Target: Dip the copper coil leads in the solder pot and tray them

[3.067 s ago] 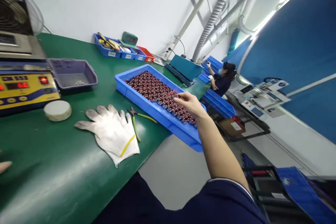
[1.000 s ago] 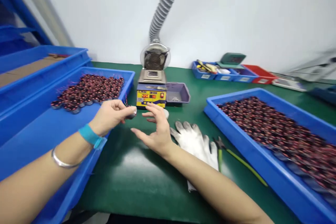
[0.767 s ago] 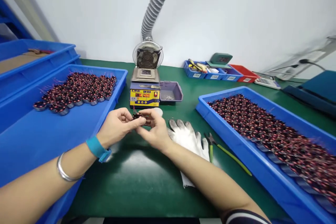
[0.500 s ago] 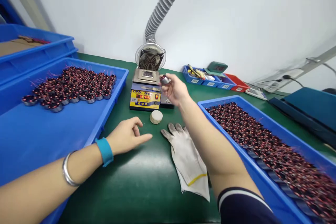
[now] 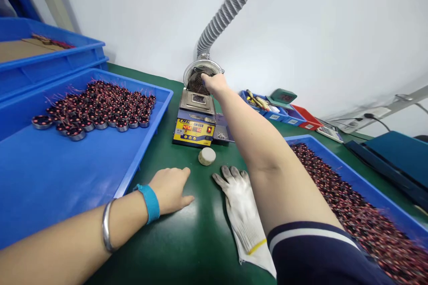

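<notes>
My right hand (image 5: 214,83) reaches far forward over the top of the yellow-and-blue solder pot (image 5: 195,120), right in front of the small round fan (image 5: 195,81). Its fingers are curled downward, pinched on a small wound coil that my hand mostly hides. My left hand (image 5: 171,189), with a teal band and a metal bangle on the wrist, rests on the green table by the corner of the left blue tray (image 5: 67,173). It holds nothing. Rows of red-and-black coils (image 5: 96,109) fill the far part of that tray.
A second blue tray (image 5: 334,158) full of coils stands on the right. A white glove (image 5: 242,213) and a white round puck (image 5: 207,156) lie between my arms. A ribbed hose (image 5: 234,2) rises from the fan. Small parts bins (image 5: 267,109) line the wall.
My right hand took a coil from the right tray, both hands met on it, then the right hand carried it forward to the solder pot. My left hand dropped to the table.
</notes>
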Demonstrator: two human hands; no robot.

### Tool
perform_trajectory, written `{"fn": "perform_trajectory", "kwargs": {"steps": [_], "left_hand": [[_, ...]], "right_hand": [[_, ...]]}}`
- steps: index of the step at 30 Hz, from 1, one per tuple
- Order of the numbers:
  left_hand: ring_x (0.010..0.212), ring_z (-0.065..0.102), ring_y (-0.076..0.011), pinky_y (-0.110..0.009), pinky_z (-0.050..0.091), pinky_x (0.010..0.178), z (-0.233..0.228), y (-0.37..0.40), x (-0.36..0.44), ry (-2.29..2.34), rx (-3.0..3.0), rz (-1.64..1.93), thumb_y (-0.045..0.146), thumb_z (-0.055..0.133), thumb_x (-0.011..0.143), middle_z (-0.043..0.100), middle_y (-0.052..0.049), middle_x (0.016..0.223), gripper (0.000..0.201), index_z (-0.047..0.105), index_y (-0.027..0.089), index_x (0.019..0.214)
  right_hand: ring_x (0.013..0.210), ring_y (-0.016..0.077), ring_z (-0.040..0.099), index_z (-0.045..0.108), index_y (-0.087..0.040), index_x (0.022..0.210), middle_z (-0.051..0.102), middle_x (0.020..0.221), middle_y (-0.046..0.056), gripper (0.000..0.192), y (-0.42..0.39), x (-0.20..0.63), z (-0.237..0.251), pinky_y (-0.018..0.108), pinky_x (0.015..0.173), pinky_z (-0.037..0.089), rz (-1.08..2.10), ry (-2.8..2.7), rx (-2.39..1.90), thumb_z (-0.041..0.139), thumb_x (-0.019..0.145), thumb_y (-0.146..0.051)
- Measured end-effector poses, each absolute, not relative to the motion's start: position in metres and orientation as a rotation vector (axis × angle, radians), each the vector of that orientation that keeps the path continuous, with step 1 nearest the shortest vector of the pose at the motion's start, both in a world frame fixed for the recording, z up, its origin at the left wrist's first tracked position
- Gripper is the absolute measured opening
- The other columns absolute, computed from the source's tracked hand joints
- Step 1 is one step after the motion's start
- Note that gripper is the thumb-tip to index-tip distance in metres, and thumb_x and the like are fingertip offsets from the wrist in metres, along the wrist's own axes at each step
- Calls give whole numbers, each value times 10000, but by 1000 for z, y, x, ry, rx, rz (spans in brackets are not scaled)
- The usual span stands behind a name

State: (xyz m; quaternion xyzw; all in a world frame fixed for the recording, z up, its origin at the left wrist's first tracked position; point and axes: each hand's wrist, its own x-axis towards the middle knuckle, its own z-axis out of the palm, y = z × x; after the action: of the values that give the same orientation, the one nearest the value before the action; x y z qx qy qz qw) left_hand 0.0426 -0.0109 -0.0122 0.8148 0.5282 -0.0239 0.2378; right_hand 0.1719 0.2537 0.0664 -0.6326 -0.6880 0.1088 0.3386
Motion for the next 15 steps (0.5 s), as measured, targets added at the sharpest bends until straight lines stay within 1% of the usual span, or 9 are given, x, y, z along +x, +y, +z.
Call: {"fn": "perform_trajectory", "kwargs": {"steps": [2,5,10,15], "left_hand": [[854,625,-322,-396,456,670,-13,-11,43,1447,2252,-83,463,537,694,664,-114,881,355,535,200,932],[855,627,-328,-405,460,679,-13,-11,42,1448,2274,-109,467,525,701,662,-124,894,353,536,200,932],[854,628,-328,-409,464,682,-13,-12,42,1438,2284,-124,464,518,704,662,-129,894,349,538,198,928],[845,632,-321,-402,468,671,-13,-12,42,1438,2287,-137,466,529,698,666,-129,894,339,543,203,911]], "right_hand": [[1031,297,575,594,-3,955,606,964,191,466,256,167,63,415,905,432,270,-1768,-1706,492,816,-435],[1031,306,579,599,-29,966,615,993,196,460,257,163,58,405,913,437,266,-1778,-1748,523,793,-448],[1036,300,578,592,-59,967,617,1040,201,436,256,162,54,406,915,441,213,-1812,-1768,512,794,-451],[1051,316,575,584,-67,981,619,1045,200,443,253,161,54,413,911,444,218,-1824,-1799,506,799,-464]]}}
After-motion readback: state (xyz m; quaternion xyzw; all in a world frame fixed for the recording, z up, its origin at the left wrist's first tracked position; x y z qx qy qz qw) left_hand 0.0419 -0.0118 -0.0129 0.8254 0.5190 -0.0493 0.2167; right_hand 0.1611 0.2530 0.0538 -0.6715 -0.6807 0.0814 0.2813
